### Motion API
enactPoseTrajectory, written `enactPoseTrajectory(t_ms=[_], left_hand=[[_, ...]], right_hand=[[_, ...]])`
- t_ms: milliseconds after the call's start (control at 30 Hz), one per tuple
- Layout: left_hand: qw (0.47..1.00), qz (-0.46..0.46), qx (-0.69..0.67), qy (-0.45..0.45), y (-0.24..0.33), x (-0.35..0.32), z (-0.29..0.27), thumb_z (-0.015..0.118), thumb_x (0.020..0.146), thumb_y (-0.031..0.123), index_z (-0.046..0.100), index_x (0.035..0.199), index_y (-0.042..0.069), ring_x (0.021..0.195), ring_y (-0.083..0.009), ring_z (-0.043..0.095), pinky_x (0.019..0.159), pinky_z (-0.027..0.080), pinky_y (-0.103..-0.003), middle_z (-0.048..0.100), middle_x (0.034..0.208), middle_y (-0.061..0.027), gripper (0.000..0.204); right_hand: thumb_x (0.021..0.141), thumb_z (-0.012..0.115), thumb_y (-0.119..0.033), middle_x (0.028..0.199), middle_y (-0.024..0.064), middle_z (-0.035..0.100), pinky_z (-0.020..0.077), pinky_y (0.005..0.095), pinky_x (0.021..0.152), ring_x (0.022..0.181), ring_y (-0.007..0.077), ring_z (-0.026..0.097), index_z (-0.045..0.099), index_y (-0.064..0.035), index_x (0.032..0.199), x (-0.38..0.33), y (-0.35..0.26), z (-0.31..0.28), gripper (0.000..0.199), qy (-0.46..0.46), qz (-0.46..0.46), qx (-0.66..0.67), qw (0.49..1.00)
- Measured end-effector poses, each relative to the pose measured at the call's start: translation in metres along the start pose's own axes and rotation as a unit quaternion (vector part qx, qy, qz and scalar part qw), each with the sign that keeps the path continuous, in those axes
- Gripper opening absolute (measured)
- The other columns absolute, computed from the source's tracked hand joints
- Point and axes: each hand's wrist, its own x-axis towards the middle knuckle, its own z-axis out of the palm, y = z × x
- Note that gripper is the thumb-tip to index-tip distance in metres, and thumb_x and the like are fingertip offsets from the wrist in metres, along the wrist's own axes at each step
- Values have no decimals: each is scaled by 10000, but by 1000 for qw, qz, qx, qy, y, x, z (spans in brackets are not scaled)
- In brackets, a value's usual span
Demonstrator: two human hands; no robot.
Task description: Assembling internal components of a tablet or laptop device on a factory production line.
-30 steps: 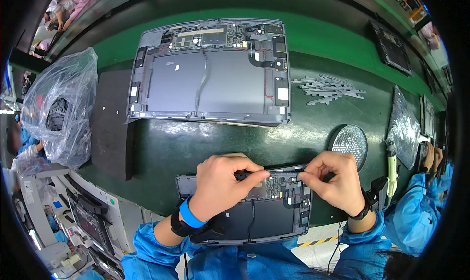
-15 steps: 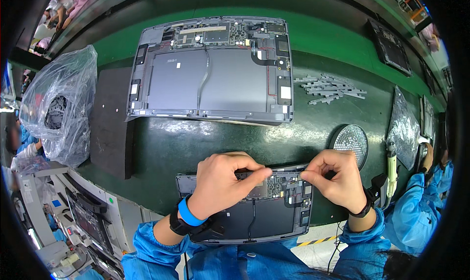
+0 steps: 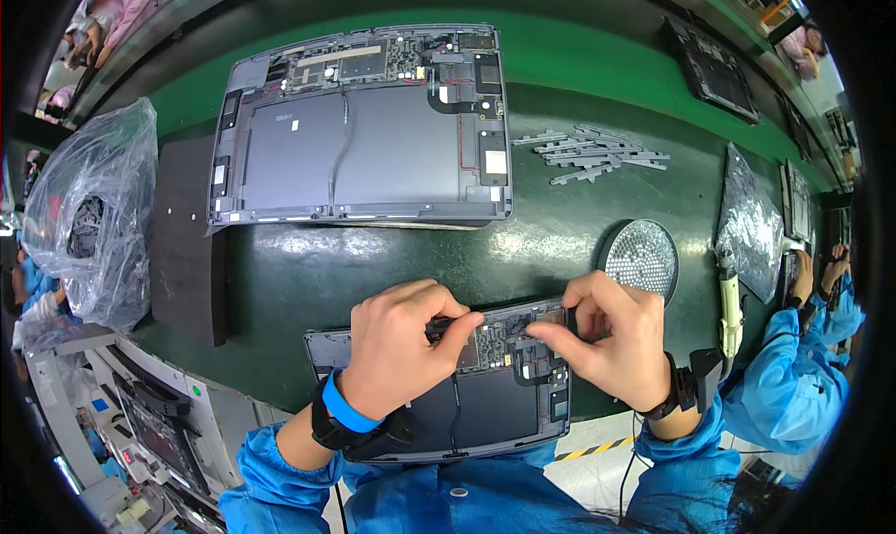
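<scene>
An opened grey laptop base (image 3: 495, 413) lies at the table's near edge, its circuit board showing along the top. My left hand (image 3: 397, 347) pinches a thin dark strip at the board's upper edge. My right hand (image 3: 611, 338) pinches the same strip from the right, fingertips close to the left hand's. Both wrists wear dark straps; the left also has a blue band. My palms hide part of the board.
A second opened laptop base (image 3: 364, 142) lies further back on the green table (image 3: 373, 273). Grey strips (image 3: 593, 151) are piled at the right, next to a round perforated dish (image 3: 644, 259). Black foam pad (image 3: 182, 245) and plastic bag (image 3: 89, 217) at left. Another person's blue sleeve (image 3: 793, 385) at right.
Both hands stay on the strip at the board's top edge; only slight shifts of the fingers show.
</scene>
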Motion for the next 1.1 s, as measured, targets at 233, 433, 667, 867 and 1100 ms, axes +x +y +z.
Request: enactPoseTrajectory(t_ms=[233, 433, 667, 867, 1100], left_hand=[[1000, -1, -6, 4, 0, -1, 3, 796, 747, 71, 659, 704, 4, 548, -166, 603, 511, 433, -279, 635, 652, -103, 158], [999, -3, 45, 22, -4, -1, 2, 811, 751, 140, 638, 679, 21, 544, -198, 607, 515, 435, -302, 636, 636, -90, 221], [999, -38, -23, -28, 8, 7, 3, 782, 777, 199, 685, 759, 44, 586, -192, 624, 544, 456, -309, 648, 664, -72, 184], [994, -46, -3, -101, 8, 19, 5, 788, 772, 261, 733, 792, 75, 550, -132, 542, 531, 430, -283, 626, 648, -27, 195], [997, -44, 23, -54, 9, 15, 16, 798, 755, 254, 731, 758, 86, 506, -124, 544, 503, 415, -284, 626, 638, -6, 180]], right_hand=[[692, 825, -417, 530, 81, 573, 446, 399, 492, 524, 298, 610, 585, -81, 773, 26, -1, 3, 420, -118, 49, -87, 988], [794, 771, -131, 554, 40, 584, 437, 286, 452, 466, 182, 581, 603, -97, 921, -19, 3, 13, 214, 39, -33, 49, 997], [978, 528, -125, 1005, 125, 639, 552, 229, 665, 802, 132, 634, 368, 23, 1436, -201, 101, -32, 508, 470, 267, 536, 649], [1003, 475, -49, 1213, 239, 569, 554, 334, 930, 993, 267, 611, 413, 139, 1278, -234, 154, -51, 340, 377, 84, 840, 381], [983, 569, -128, 992, 112, 547, 475, 297, 745, 829, 176, 522, 482, 56, 1162, -233, 183, -57, 271, 403, 30, 846, 347]])
